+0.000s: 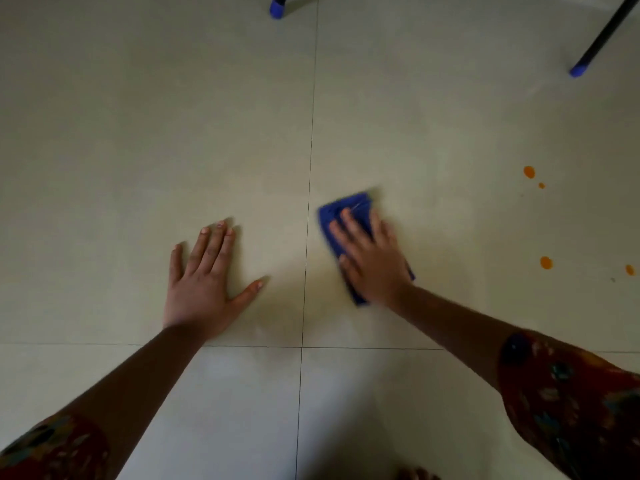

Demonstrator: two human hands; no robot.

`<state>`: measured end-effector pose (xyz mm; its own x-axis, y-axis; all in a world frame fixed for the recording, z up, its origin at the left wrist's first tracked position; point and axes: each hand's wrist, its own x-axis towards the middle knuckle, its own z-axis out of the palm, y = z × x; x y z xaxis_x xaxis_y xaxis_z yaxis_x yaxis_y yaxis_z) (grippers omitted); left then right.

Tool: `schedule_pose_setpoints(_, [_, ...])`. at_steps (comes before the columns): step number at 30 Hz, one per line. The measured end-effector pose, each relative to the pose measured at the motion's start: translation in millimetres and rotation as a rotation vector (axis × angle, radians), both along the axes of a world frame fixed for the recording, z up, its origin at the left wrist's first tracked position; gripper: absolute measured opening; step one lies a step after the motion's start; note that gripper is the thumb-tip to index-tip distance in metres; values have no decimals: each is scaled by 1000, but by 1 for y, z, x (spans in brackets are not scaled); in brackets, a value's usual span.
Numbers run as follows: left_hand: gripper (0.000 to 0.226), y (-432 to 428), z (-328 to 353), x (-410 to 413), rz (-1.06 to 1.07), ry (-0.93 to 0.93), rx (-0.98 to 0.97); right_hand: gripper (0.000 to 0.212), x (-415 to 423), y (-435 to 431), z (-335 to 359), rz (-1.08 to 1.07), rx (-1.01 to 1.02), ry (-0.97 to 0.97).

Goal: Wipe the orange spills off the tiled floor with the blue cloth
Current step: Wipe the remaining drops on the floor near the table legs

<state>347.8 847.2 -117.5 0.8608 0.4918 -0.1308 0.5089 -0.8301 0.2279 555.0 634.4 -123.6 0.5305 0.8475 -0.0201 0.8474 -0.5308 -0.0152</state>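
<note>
Tiled floor (138, 133), blue cloth (358, 204) beneath right grip (374, 265)

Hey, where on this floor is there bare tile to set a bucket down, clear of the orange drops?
Bare tile lies beyond the left hand, left of the long grout line, and between the forearms near the bottom. Avoid the right side: orange drops lie past the blue cloth.
</note>
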Motion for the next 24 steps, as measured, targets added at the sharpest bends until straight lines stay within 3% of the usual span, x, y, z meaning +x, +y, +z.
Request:
schedule_pose_setpoints(3, [94, -1, -1, 1, 1, -1, 3, 55, -48, -53, 4, 660, -99, 72])
schedule_pose_setpoints(5, [93, -2, -2, 0, 3, -10, 4, 54, -31, -75, 7, 797, -131, 78])
schedule_pose_setpoints(7, [94, -1, -2, 0, 9, -24, -9, 56, 5, -76, 1, 579, -99, 13])
schedule_pose_setpoints(10, [95, -2, -1, 0, 9, -14, 5, 56, 48, -37, 4, -13, 8, 23])
schedule_pose_setpoints(12, [95, -1, -2, 1, 2, -11, 2, 56, 37, 4, 9, -98, 37, 61])
schedule_pose_setpoints(14, [94, -1, -3, 0, 4, -6, 2, 56, 4, 23, 4, 157, 49, 34])
schedule_pose_setpoints(17, [93, 0, -4, 0, 4, 13, 11, 52, -43, -3, 3, 782, -37, 81])
schedule_pose_setpoints(19, [93, -1, -5, -1, 4, 15, 25, 49, -24, -22, 8, 975, -83, 123])
schedule_pose_setpoints(21, [94, -1, -4, -2, 7, 11, 21, 51, 20, -23, 3, 812, -80, 24])
schedule_pose_setpoints(24, [95, -2, -4, -1, 18, 2, 16, 53, 75, 6, 8, 212, -19, 14])
